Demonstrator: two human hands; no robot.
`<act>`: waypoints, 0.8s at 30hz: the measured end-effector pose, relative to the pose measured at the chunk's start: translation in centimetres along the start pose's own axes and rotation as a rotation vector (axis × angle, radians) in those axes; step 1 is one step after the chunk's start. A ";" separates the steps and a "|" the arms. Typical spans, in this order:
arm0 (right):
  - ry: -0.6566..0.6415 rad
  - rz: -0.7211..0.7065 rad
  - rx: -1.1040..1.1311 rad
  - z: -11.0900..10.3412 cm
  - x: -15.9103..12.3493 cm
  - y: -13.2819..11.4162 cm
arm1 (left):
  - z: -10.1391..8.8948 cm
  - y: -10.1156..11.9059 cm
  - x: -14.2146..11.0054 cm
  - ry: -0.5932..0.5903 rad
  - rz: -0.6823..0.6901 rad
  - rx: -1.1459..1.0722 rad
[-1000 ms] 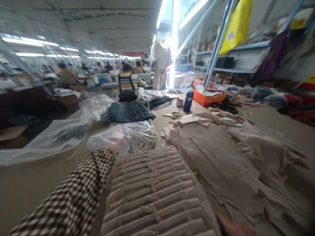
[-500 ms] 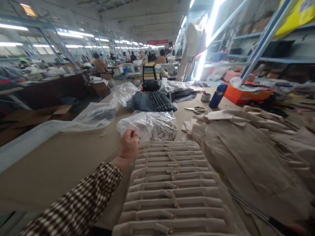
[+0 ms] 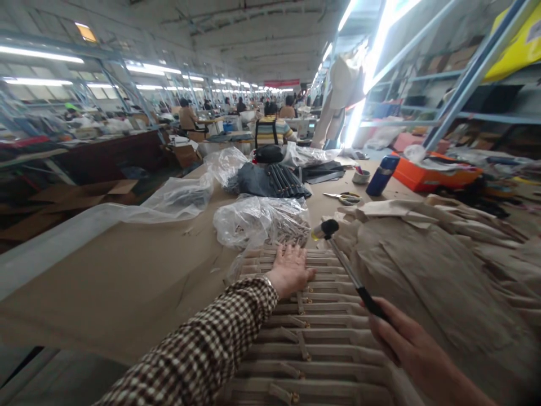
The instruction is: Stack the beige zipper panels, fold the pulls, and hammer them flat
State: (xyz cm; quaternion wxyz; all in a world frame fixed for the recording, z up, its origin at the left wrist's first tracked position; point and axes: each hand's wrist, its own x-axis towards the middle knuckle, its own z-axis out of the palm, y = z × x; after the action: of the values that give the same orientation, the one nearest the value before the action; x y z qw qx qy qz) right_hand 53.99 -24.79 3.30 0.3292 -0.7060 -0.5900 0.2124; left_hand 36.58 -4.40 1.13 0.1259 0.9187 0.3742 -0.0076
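A long row of overlapping beige fabric pieces with zippers [image 3: 333, 341] runs away from me along the table, small gold pulls showing down its middle. My left hand [image 3: 291, 269] lies flat on the far part of this row, fingers spread. In my right hand [image 3: 399, 332] is a hammer [image 3: 349, 268], gripped by its black handle. Its shaft is metal, and its head, black on one end and yellowish on the other, is raised over the row's far right side. Just beyond my left hand lies a clear plastic bag [image 3: 262, 220] with beige pieces inside.
Loose beige fabric [image 3: 426, 270] is heaped on the right. Farther back are scissors [image 3: 343, 197], a blue bottle [image 3: 382, 176], a small cup [image 3: 360, 176], an orange box [image 3: 435, 172] and dark zippered pieces [image 3: 270, 180]. Plastic sheeting [image 3: 105, 217] drapes the table's left side. People sit farther off.
My left hand has left the plastic bag's edge and moved right onto the zippered row. My right hand has come up from the lower right, raising the hammer. The view has swung right to left.
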 end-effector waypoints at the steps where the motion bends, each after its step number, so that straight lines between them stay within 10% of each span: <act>1: -0.050 0.022 0.061 0.9 0.4 -0.2 | 0.7 0.0 -0.1 0.018 -0.003 0.010; 11: -0.108 0.224 0.022 3.1 -0.4 5.3 | 2.0 -0.5 -2.7 0.040 0.004 0.118; 24: -0.115 0.113 -0.169 2.0 2.8 2.5 | 2.7 -1.9 -3.5 0.110 0.028 0.153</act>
State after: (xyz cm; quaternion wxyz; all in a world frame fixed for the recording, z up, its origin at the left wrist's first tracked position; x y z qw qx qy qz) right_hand 54.93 -21.85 0.32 0.2216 -0.7500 -0.5830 0.2202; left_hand 32.97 -6.16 -1.51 0.0349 0.9299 0.3659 0.0161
